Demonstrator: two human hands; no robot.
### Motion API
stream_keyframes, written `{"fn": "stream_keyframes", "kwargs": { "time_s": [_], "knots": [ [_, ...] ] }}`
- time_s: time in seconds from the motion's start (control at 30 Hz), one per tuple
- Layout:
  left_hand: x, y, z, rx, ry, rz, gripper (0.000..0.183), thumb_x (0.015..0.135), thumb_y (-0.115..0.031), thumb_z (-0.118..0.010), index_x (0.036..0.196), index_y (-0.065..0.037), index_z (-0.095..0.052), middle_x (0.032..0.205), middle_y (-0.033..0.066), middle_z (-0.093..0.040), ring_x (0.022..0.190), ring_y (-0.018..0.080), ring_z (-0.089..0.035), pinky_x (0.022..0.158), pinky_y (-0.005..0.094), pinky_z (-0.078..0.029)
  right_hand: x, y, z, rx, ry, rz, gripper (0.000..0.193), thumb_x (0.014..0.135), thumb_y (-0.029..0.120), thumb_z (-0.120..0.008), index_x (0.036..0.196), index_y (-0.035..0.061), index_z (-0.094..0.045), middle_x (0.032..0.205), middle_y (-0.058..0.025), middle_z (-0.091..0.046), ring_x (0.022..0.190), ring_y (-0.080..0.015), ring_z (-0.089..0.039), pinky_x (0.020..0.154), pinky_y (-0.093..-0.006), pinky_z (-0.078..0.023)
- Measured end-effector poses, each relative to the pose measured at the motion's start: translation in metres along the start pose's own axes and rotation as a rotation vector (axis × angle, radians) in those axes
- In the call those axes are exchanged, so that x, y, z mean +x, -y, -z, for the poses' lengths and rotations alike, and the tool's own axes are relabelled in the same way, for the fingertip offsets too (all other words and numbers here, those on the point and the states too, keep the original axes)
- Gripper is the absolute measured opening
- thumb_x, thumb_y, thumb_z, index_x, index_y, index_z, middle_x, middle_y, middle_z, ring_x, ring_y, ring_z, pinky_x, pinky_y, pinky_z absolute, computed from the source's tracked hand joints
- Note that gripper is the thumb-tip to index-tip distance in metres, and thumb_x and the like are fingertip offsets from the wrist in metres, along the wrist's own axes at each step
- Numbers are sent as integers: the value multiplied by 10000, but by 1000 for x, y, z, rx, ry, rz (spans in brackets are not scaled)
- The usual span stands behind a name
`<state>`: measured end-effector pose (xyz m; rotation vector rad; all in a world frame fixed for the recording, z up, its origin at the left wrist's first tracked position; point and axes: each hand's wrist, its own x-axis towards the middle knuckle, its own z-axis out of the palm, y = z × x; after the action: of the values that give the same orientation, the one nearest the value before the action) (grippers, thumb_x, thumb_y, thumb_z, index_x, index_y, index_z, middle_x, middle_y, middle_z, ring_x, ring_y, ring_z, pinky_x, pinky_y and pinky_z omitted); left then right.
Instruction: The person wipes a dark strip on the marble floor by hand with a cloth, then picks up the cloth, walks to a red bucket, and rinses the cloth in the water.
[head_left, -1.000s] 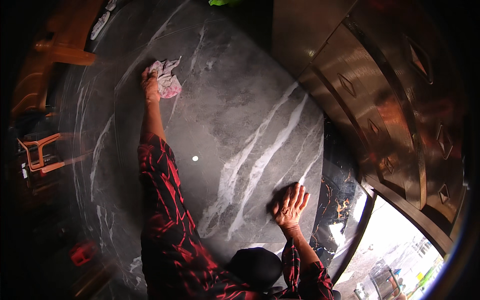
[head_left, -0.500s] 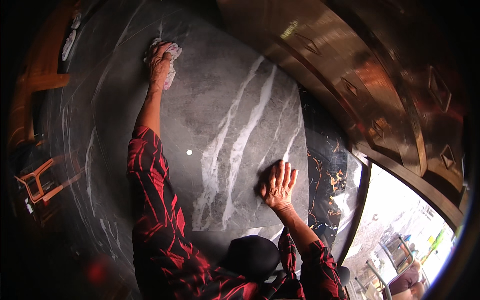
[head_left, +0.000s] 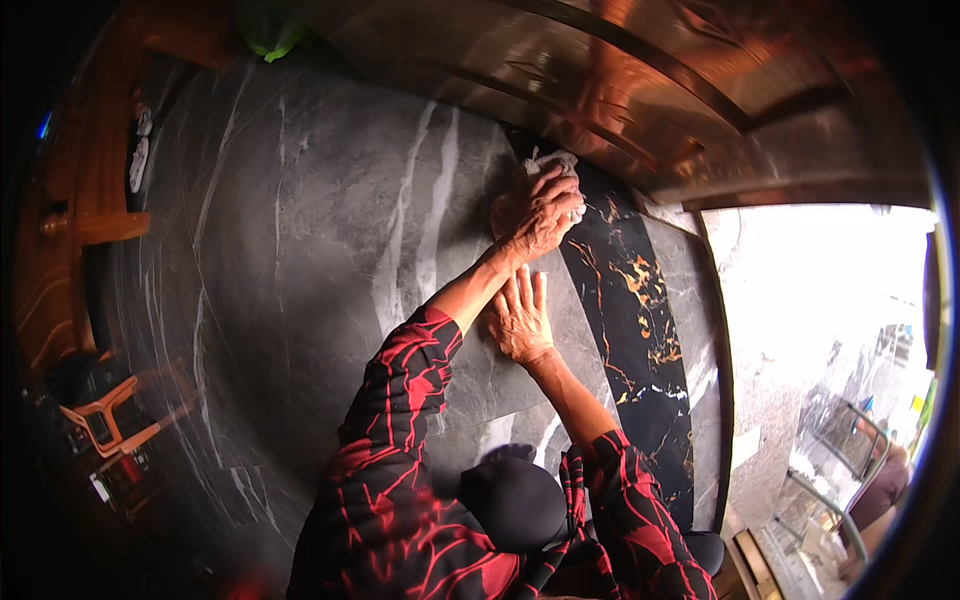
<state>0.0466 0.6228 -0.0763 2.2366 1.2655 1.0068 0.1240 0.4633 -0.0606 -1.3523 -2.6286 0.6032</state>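
Grey veined floor (head_left: 330, 240) is spreading below. Left hand (head_left: 546, 218) is clutching cloth (head_left: 556, 161) under its fingers; right hand (head_left: 521, 322) is resting flat, fingers parted.

- Cloth (head_left: 562, 160): thin, soft fabric, crumpled into matt folds.
- Floor (head_left: 330, 220): grey, stone-like slabs with white veining, smooth, with a low satin sheen (whether real marble or printed tile cannot be told).
- Border strip (head_left: 650, 400): black, stone-like, gold-veined, polished to a gloss where light strikes it.
- Panelled door (head_left: 440, 40): bronze-coloured, metallic in look, finely brushed, with glossy, smeared reflections.
- Furniture (head_left: 110, 228): brown wood, smooth, apparently varnished.
- Sleeves (head_left: 400, 390): patterned woven-looking cloth, matt, softly creased.
- Green object (head_left: 275, 40): shiny, plastic-like.
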Motion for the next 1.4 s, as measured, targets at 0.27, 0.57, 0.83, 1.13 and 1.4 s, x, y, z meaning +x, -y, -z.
{"fn": "stream_keyframes", "kwargs": {
  "time_s": [0.27,0.57,0.83,1.13,1.4],
  "knots": [
    [-62,-139,-50,-74,316,-168,240,851,-176,-549,1062,-80,-613,1248,84,-533,1290,272,-389,1068,542,-219,-176,19,-5,236,-90,265,352,796,157,-524,1115,10,-558,1305,-221,-460,1264,-353,-416,1097,-489,-276],
    [-103,-163,-6,-973,-180,734,295,947,-197,-398,1061,-13,-599,1019,77,-635,939,157,-610,843,288,-493,-308,-62,68,492,-749,-724,273,788,-72,-502,1020,49,-580,993,-136,-570,846,-296,-615,728,-359,-508],
    [-150,-178,76,-1501,-374,965,367,948,-235,-357,1077,11,-597,999,118,-653,927,246,-639,858,372,-514,-281,-73,56,607,-760,-763,184,831,-27,-532,995,41,-583,924,-122,-594,847,-260,-623,749,-332,-498],
    [-208,-163,9,517,-180,195,267,904,-202,-448,1073,-38,-574,1205,168,-528,1158,369,-466,1002,494,-356,-189,-82,53,415,-715,-764,157,840,113,-630,965,73,-543,900,-131,-524,798,-334,-578,667,-420,-485],
    [-203,-168,-1,557,-140,214,282,917,-214,-435,1092,-39,-572,1233,172,-513,1176,396,-446,1012,512,-349,-159,-100,32,196,-530,-721,191,836,169,-640,917,65,-503,879,-125,-516,801,-313,-582,658,-413,-490]
  ]
}}
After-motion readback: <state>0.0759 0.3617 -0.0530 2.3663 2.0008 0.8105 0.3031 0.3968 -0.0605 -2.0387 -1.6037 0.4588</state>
